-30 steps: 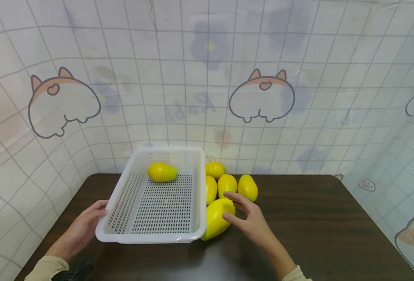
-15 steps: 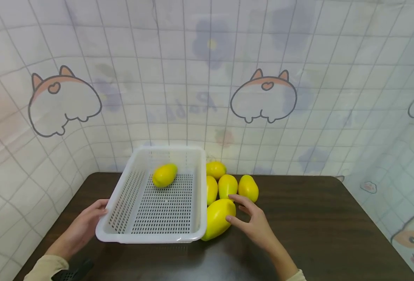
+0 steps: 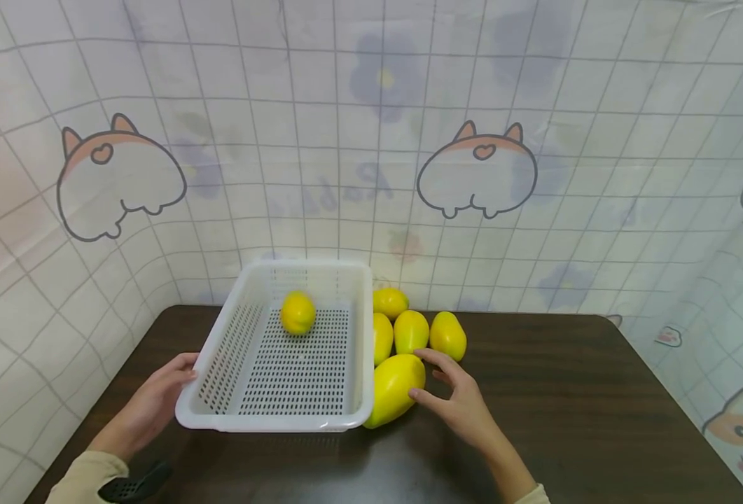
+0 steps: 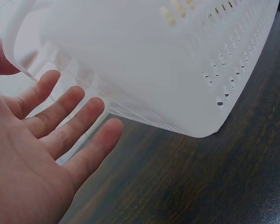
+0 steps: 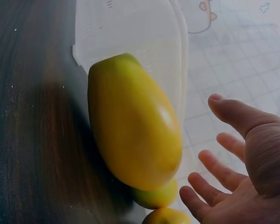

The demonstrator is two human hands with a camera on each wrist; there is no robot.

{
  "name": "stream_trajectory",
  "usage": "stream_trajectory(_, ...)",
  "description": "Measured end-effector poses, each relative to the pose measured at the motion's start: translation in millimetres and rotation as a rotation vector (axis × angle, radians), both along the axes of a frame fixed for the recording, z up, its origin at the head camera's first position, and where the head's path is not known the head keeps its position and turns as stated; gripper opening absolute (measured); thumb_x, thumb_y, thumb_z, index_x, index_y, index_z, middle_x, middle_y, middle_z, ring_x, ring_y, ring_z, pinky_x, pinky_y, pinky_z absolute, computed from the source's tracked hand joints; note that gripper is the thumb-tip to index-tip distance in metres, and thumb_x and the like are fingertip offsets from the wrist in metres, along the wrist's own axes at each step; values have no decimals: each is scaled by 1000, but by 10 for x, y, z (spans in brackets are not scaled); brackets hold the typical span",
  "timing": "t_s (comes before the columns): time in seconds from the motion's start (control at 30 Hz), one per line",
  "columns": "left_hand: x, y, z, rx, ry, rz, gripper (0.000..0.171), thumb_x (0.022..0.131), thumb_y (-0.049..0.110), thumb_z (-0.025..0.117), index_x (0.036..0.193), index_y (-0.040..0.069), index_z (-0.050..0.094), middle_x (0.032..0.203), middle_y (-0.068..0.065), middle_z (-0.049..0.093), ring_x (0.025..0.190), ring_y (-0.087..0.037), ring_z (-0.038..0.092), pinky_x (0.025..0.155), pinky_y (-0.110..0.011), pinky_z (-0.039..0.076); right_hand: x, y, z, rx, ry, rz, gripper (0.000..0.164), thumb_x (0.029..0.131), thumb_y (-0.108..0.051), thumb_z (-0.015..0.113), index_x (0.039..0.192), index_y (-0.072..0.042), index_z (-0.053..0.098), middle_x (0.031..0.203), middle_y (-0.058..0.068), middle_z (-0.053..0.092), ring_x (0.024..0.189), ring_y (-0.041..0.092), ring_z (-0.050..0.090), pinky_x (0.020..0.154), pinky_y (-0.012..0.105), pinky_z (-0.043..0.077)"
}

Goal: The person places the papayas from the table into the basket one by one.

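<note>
A white perforated plastic basket [image 3: 276, 423] stands on the dark table, one yellow mango [image 3: 298, 313] lying inside toward the back. At the basket's left rim is my left hand [image 3: 150, 406]; the thumb meets the rim, while in the left wrist view the fingers [image 4: 91, 156] are spread and fairly straight beside the outer wall. My right hand [image 3: 462, 402] has its thumb and fingers parted, just right of a large yellow fruit with a greenish end, shaped like a mango or papaya [image 3: 396, 389]. A gap shows between hand and fruit in the right wrist view.
Several smaller yellow mangoes [image 3: 412, 332] sit behind the large fruit, close to the basket's right wall, one a little apart [image 3: 448, 336]. Dark wooden table [image 3: 554, 399] extends to the right. A white cloth with a grid pattern [image 3: 358, 140] hangs behind and at the sides.
Inside the basket the mango has rolled round, from lying sideways to end-on, and shifted slightly right. My right hand has moved very slightly right; the left stays at the rim.
</note>
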State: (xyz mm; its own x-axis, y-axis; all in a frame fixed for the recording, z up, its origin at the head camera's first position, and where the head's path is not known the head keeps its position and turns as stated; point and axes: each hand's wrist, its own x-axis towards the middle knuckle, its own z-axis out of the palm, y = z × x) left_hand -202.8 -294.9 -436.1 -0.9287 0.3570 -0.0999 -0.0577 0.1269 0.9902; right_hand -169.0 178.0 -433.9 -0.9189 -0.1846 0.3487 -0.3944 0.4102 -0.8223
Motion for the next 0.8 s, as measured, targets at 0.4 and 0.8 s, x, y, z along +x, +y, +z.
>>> stream_trajectory(0.4, -13, -24, -3, 22, 6, -28, 28, 105, 26, 31, 129, 20, 44, 116, 11, 58, 105, -9, 61, 87, -35, 49, -40, 4, -37, 9, -19, 7, 56, 81, -19, 77, 133, -18, 54, 137, 0, 57, 130, 20, 48, 101, 49, 43)
stream_trajectory(0.8, -9, -25, 13, 11, -1, -22, 28, 105, 27, 32, 130, 20, 44, 116, 12, 57, 105, -10, 60, 87, -37, 49, -80, -25, -34, -2, -49, 37, 60, 81, -20, 77, 135, -10, 53, 139, 5, 55, 130, 28, 48, 102, 54, 41)
